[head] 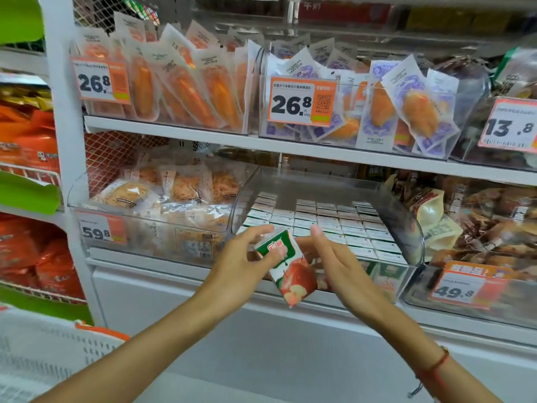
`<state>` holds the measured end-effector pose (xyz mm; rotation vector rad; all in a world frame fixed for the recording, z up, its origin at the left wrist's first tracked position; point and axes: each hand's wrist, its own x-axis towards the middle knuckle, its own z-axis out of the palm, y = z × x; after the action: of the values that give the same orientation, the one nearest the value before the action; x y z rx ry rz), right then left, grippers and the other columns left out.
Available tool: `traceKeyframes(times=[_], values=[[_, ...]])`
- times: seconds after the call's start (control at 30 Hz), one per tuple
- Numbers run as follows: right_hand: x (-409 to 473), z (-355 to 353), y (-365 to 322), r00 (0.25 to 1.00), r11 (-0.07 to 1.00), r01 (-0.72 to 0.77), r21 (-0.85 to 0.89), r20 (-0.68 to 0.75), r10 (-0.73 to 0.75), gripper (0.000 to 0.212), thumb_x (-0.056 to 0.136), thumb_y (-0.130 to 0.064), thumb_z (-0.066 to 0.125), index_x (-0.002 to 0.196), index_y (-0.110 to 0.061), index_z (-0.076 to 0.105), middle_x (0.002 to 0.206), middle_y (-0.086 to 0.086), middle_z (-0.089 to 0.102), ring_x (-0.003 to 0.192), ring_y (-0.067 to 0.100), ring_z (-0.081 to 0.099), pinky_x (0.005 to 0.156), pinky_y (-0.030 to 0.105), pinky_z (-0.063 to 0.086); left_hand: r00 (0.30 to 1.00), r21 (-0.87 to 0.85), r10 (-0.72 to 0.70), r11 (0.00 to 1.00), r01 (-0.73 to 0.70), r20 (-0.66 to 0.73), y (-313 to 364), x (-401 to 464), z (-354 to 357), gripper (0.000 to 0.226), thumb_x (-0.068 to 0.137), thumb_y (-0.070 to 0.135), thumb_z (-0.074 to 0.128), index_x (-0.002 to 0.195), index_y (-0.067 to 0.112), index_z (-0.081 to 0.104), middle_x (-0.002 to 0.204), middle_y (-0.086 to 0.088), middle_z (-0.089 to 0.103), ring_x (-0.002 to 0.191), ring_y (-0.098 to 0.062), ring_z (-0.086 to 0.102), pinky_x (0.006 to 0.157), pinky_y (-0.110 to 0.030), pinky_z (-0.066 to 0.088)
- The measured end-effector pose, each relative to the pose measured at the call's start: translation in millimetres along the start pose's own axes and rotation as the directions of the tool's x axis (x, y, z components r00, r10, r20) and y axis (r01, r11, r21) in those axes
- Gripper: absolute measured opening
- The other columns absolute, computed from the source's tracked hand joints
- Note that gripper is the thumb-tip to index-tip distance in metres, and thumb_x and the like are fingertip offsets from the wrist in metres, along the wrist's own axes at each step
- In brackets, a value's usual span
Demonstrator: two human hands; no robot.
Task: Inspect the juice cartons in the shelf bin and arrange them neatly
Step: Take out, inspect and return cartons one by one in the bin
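Nearest the camera, two bare forearms reach forward and meet in front of the shelf, and between them is one juice carton (292, 267), lifted clear of the bin and tilted with its top corner leaning up and to the left, its apple picture facing the viewer. The left hand (244, 258) grips it from the left side, fingers curled over the top edge and the thumb pressed on the green band of the front face; that hold looks chosen to turn the printed side up for a check, which fits the inspecting part of the task. The right hand (328, 257) is held loosely open, fingers nearly straight, just beside the carton's right edge; whether it touches the carton cannot be told, but it seems placed to steady or take it. A red string sits on that wrist. Just beyond both hands, and slightly to the right of them, stands the clear shelf bin (406, 225), where the remaining cartons (334, 225) are packed upright in close rows with only their white tops showing, presumably so they fill the space tightly and face the same way. A gap at the near left corner, right behind the left hand's fingertips, looks like the likely slot for the held carton. Farther up, bagged snacks fill the upper shelf.
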<state>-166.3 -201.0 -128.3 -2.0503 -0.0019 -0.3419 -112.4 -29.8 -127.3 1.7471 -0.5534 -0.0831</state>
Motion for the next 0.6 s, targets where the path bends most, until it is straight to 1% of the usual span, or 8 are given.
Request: traceKeyframes(times=[0.07,0.13,0.2,0.33,0.43,0.47,0.53,0.6], values=[[-6.7,9.3,0.5,0.999,0.999,0.003,0.034,0.049,-0.005,0.058,0.088,-0.065,0.032,0.106,-0.026,0.07,0.093,-0.01,0.071,0.093,0.0,0.064,0.069,0.008,0.05,0.995,-0.081,-0.088,0.993,0.091,0.043,-5.0,-3.2,-1.6,0.039,0.091,0.022,0.066,0.129,0.026,0.056,0.111,0.006,0.067,0.092,0.001,0.065,0.076,-0.012,0.053],[-9.4,16.8,4.8,0.996,0.999,-0.009,0.046,0.087,0.005,0.04,0.09,-0.057,0.039,0.101,-0.032,0.068,0.094,-0.018,0.071,0.091,-0.005,0.064,0.069,0.006,0.048,0.985,-0.111,-0.153,0.981,0.161,0.079,-11.0,-6.5,-3.5,0.041,0.091,0.023,0.068,0.13,0.026,0.056,0.113,0.006,0.067,0.099,-0.005,0.066,0.082,-0.02,0.056],[-10.7,21.8,9.5,0.992,0.998,-0.052,0.036,0.119,0.048,0.028,0.093,-0.05,0.043,0.102,-0.037,0.066,0.095,-0.023,0.07,0.091,-0.011,0.063,0.069,0.005,0.047,0.971,-0.133,-0.214,0.965,0.228,0.111,-16.1,-9.2,-4.9,0.044,0.09,0.025,0.068,0.132,0.026,0.055,0.116,0.004,0.066,0.103,-0.008,0.066,0.082,-0.02,0.057],[-11.9,27.2,16.6,0.983,0.99,-0.123,0.067,0.148,0.112,0.023,0.098,-0.04,0.046,0.103,-0.033,0.067,0.094,-0.018,0.072,0.088,-0.008,0.065,0.068,0.01,0.05,0.941,-0.158,-0.302,0.932,0.326,0.154,-26.9,-10.8,-4.6,0.05,0.089,0.028,0.069,0.135,0.023,0.053,0.123,-0.001,0.065,0.109,-0.014,0.065,0.096,-0.034,0.054],[-11.1,28.9,18.6,0.98,0.974,-0.17,0.15,0.127,0.152,0.023,0.1,-0.04,0.043,0.098,-0.033,0.065,0.084,-0.023,0.072,0.08,-0.008,0.067,0.06,0.008,0.05,0.933,-0.281,-0.321,0.891,0.356,0.162,-29.5,-7.9,-4.0,0.05,0.087,0.027,0.071,0.133,0.018,0.054,0.119,-0.003,0.069,0.107,-0.016,0.067,0.092,-0.031,0.056],[-10.3,28.7,18.4,0.98,0.967,-0.186,0.171,0.106,0.17,0.024,0.1,-0.041,0.042,0.097,-0.032,0.065,0.082,-0.023,0.073,0.078,-0.007,0.068,0.058,0.009,0.05,0.932,-0.33,-0.32,0.873,0.36,0.17,-29.6,-6.6,-4.4,0.048,0.087,0.026,0.071,0.131,0.016,0.056,0.117,-0.003,0.07,0.107,-0.017,0.068,0.09,-0.03,0.056],[-8.0,27.3,18.6,0.976,0.955,-0.217,0.201,0.052,0.21,0.03,0.099,-0.045,0.042,0.098,-0.028,0.067,0.085,-0.015,0.074,0.079,-0.002,0.069,0.062,0.012,0.052,0.926,-0.376,-0.312,0.848,0.372,0.212,-29.6,-5.0,-5.7,0.041,0.088,0.024,0.07,0.126,0.014,0.06,0.113,-0.002,0.073,0.105,-0.017,0.069,0.088,-0.03,0.057],[-6.3,26.5,18.3,0.971,0.946,-0.236,0.223,0.017,0.239,0.034,0.099,-0.047,0.042,0.102,-0.026,0.068,0.092,-0.009,0.075,0.085,0.003,0.07,0.07,0.017,0.052,0.906,-0.366,-0.304,0.84,0.401,0.295,-28.2,-6.0,-5.9,0.031,0.09,0.025,0.067,0.12,0.017,0.066,0.108,-0.001,0.075,0.099,-0.014,0.071,0.082,-0.026,0.058]])
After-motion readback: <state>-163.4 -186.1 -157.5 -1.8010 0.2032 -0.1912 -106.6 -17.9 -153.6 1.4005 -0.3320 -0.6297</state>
